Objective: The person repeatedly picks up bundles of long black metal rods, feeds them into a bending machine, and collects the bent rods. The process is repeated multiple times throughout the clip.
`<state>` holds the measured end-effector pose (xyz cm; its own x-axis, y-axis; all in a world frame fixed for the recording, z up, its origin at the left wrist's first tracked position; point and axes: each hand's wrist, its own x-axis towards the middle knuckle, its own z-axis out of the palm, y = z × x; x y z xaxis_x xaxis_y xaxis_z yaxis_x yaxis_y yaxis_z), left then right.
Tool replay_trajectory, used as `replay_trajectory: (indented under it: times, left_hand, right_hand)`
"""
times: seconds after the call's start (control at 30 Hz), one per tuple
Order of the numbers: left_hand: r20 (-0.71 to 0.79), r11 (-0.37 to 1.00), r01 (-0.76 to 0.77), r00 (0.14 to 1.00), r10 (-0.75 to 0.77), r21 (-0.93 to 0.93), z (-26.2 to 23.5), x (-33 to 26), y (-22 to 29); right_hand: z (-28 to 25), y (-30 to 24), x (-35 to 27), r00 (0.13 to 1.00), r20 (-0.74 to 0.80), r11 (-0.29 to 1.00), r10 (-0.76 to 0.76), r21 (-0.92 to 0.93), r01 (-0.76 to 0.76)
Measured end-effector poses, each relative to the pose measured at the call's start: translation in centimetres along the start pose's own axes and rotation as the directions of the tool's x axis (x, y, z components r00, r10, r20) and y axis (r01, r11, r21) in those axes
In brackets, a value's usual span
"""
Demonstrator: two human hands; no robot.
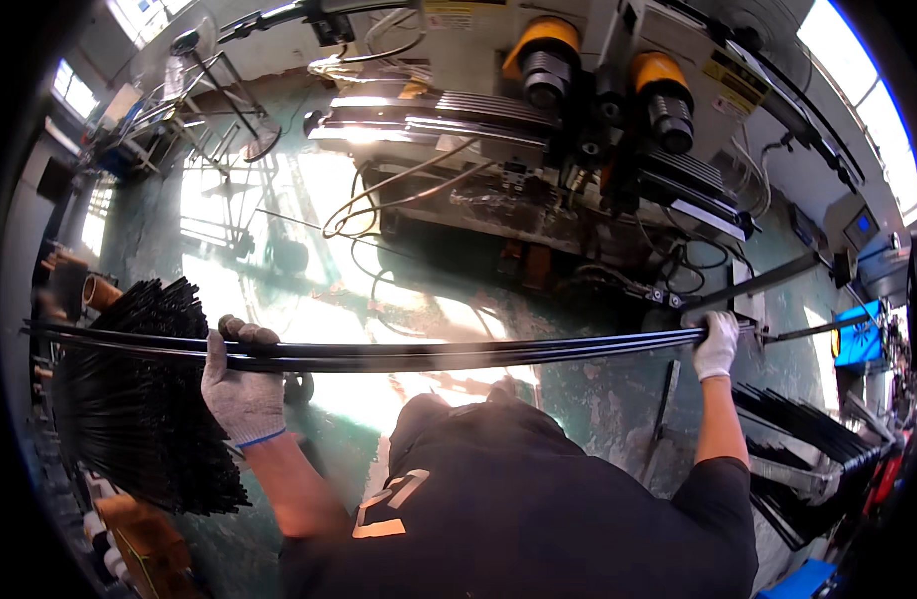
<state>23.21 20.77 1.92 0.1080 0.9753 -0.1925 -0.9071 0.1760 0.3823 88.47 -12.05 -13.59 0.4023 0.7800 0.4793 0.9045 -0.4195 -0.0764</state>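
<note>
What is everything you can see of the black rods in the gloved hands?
The black rods are long, slim and glossy, perhaps metal, bunched side by side, their number unclear. They run roughly level across the view. The gloved left hand holds them well in from their left end, the gloved right hand near their right end.
</note>
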Motion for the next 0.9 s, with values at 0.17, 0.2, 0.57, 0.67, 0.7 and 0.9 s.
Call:
replay_trajectory:
  times: [0.17,0.2,0.57,0.67,0.7,0.9]
  left_hand:
    - [0.146,0.991,0.130,0.981,-0.131,0.019,4.9,4.9,-3.7]
    - [0.168,0.992,0.124,0.977,-0.127,0.026,5.8,6.2,-4.2]
    - [0.340,0.909,0.324,0.851,-0.401,0.261,7.4,18.8,-17.6]
    - [0.373,0.852,0.445,0.768,-0.521,0.274,7.4,24.8,-16.2]
    - [0.418,0.869,0.427,0.762,-0.494,0.249,7.3,27.1,-14.8]
    - [0.367,0.926,0.295,0.855,-0.366,0.235,6.1,42.8,-3.4]
  right_hand:
    - [3.1,-1.1,0.1,0.943,-0.086,0.943,0.321,-0.056,-0.327]
    - [2.9,-0.4,0.6,0.924,-0.114,0.915,0.366,-0.137,-0.379]
    - [3.8,-26.9,13.6,0.750,0.579,-0.904,0.319,0.423,0.057]
    - [4.9,-29.2,19.7,0.472,0.639,-0.770,0.607,0.620,0.149]
    - [4.9,-28.9,20.9,0.471,0.617,-0.750,0.630,0.641,0.164]
    - [7.0,-25.3,24.2,0.415,0.455,-0.553,0.788,0.820,0.151]
